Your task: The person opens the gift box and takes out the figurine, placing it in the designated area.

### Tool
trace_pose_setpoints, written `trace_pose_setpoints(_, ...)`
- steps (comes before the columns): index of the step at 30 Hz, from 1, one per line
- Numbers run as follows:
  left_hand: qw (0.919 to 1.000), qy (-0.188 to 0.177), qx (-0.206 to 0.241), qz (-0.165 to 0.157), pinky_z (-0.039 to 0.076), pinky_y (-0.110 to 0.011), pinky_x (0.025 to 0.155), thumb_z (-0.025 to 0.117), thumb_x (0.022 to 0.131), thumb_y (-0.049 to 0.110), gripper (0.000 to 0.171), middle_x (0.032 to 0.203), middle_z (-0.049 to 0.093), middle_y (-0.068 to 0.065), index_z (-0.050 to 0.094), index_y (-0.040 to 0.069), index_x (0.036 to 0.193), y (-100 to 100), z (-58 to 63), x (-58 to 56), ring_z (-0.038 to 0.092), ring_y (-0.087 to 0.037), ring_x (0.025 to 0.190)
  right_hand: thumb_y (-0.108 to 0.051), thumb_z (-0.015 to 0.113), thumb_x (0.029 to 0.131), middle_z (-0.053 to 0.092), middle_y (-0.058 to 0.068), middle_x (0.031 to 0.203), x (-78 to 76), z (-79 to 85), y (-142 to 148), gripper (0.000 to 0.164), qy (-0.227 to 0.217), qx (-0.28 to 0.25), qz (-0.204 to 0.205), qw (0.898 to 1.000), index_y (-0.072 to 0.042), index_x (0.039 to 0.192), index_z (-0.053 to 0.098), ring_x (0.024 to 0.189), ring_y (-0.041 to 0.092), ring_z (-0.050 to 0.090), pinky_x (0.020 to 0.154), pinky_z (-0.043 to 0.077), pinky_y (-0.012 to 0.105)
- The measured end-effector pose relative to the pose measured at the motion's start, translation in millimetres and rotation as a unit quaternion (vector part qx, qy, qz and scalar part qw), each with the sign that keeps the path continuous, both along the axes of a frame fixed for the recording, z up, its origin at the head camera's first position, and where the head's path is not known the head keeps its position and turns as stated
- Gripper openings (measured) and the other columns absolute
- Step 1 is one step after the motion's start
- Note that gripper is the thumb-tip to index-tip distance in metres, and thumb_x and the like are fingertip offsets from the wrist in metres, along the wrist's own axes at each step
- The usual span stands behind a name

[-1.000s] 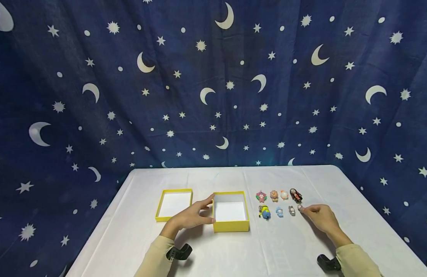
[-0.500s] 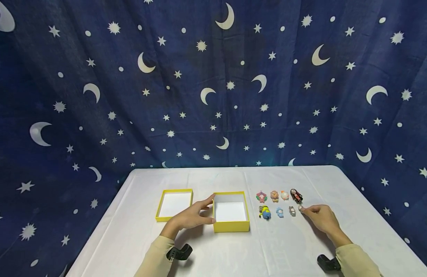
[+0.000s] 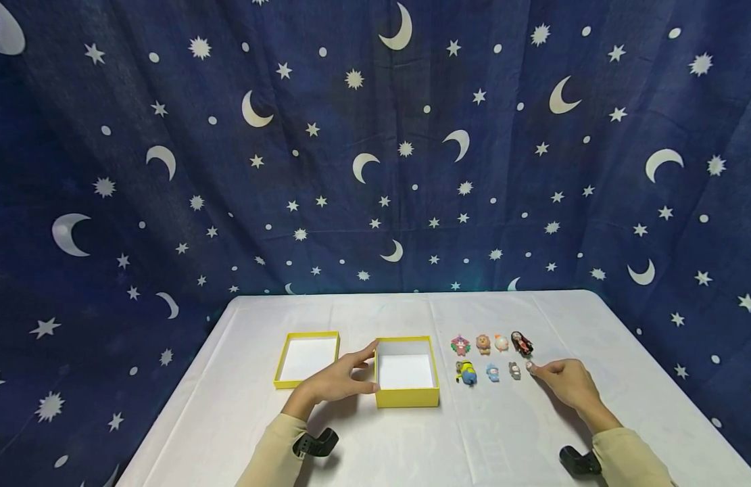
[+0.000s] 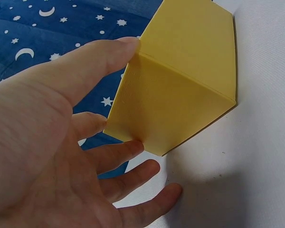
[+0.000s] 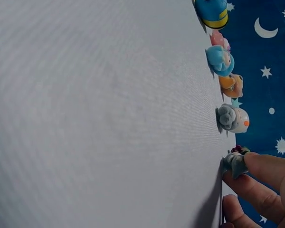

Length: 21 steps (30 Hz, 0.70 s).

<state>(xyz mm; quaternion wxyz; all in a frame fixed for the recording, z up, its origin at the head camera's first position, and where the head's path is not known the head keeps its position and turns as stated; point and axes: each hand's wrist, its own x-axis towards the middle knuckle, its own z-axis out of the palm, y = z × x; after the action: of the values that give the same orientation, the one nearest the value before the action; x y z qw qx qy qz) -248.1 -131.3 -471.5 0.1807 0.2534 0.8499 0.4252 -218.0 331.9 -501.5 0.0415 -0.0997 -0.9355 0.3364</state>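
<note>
My left hand (image 3: 335,380) rests at the left side of an open yellow box (image 3: 407,398) with a white inside. In the left wrist view the thumb touches the box's near corner, and loosely extended fingers (image 4: 118,154) touch the same wall. With thumb and index finger, my right hand (image 3: 566,383) pinches a small greyish figurine (image 5: 235,164) at the right end of the near row; fingertips partly hide it. Left of it lie a grey figurine (image 3: 514,370), a light blue one (image 3: 493,373) and a yellow-and-blue Minion figure (image 3: 466,373).
Behind stand a pink-and-green figurine (image 3: 460,345), a lion-like one (image 3: 483,344), a white-and-orange one (image 3: 501,343) and a dark-haired doll (image 3: 522,343). A yellow-rimmed lid (image 3: 282,370) lies left of the box. White cloth covers the table (image 3: 448,446); a starry curtain (image 3: 326,169) hangs behind.
</note>
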Motion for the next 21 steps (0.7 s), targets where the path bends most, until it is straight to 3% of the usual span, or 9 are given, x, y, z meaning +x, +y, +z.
trace_pose_setpoints(5, 1.0, -0.005, 0.001, 0.0, 0.03, -0.06, 0.121, 0.072, 0.093, 0.027, 0.088, 0.163, 0.036, -0.017, 0.019, 0.022, 0.163, -0.1, -0.6, -0.9, 0.043, -0.038, 0.145, -0.031, 0.069, 0.091, 0.074, 0.027, 0.098, 0.6, 1.3, 0.1, 0.037, -0.001, 0.001, -0.002, 1.0, 0.006, 0.089, 0.077, 0.089, 0.036, 0.067, 0.067, 0.048, 0.034)
trace_pose_setpoints(21, 1.0, -0.004, 0.001, 0.002, 0.031, -0.06, 0.121, 0.072, 0.093, 0.027, 0.088, 0.163, 0.035, -0.016, 0.019, 0.022, 0.163, 0.0, -0.1, -0.7, 0.043, -0.038, 0.145, -0.03, 0.073, 0.089, 0.074, 0.016, 0.084, 1.6, 2.5, -0.3, 0.033, 0.006, 0.004, 0.003, 1.0, 0.001, 0.081, 0.077, 0.077, 0.021, 0.059, 0.065, 0.042, 0.029)
